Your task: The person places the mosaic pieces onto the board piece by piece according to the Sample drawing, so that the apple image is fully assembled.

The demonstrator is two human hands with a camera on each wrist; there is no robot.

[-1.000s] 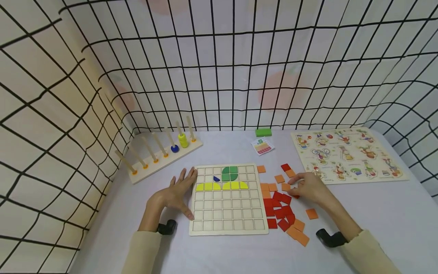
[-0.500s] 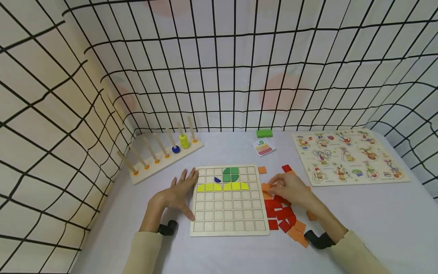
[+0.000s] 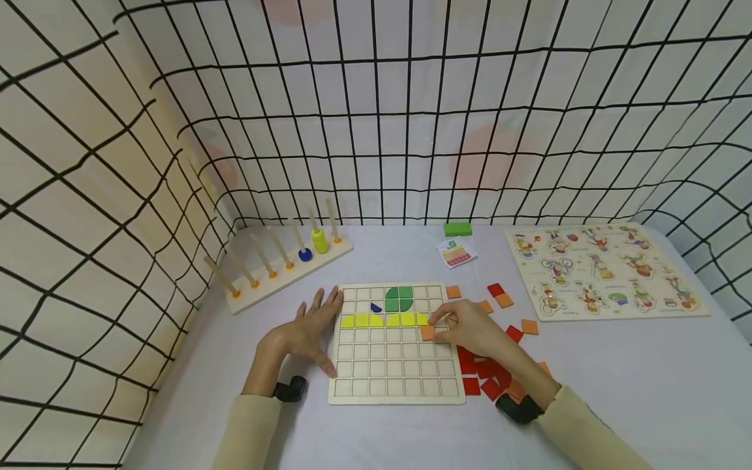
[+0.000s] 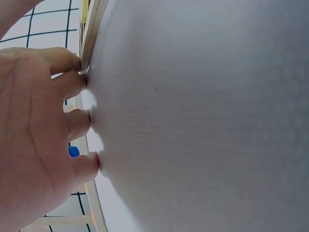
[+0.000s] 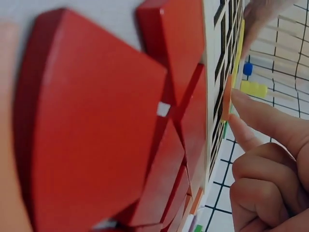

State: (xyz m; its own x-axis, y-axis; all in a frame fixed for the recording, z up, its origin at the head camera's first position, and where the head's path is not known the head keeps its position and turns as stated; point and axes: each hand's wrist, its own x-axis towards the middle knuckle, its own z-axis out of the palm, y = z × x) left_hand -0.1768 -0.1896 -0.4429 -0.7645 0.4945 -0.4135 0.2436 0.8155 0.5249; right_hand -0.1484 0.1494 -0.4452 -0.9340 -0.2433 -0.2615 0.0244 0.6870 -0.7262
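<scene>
A white grid board (image 3: 388, 388) lies on the table, holding a green round made of quarter pieces (image 3: 399, 299), a small blue piece (image 3: 376, 307) and a row of yellow tiles (image 3: 405, 319). My left hand (image 3: 301, 336) is spread, its thumb and fingertips at the board's left edge. In the left wrist view its fingertips (image 4: 87, 164) touch the tabletop beside the board. My right hand (image 3: 470, 328) pinches an orange square tile (image 3: 427, 333) between thumb and index finger, just below the yellow row's right end. The right wrist view has this orange tile (image 5: 226, 99) close over the grid.
Several red tiles (image 3: 472, 386) and orange tiles (image 3: 530, 326) lie scattered right of the board, partly under my right forearm. Behind stand a peg rack (image 3: 288, 281), a pattern card (image 3: 456, 252) and a green block (image 3: 457, 229). A picture puzzle (image 3: 611, 307) lies far right.
My right hand has moved left from the loose tiles onto the board, bringing the orange tile along. The left hand stays at the board's left edge.
</scene>
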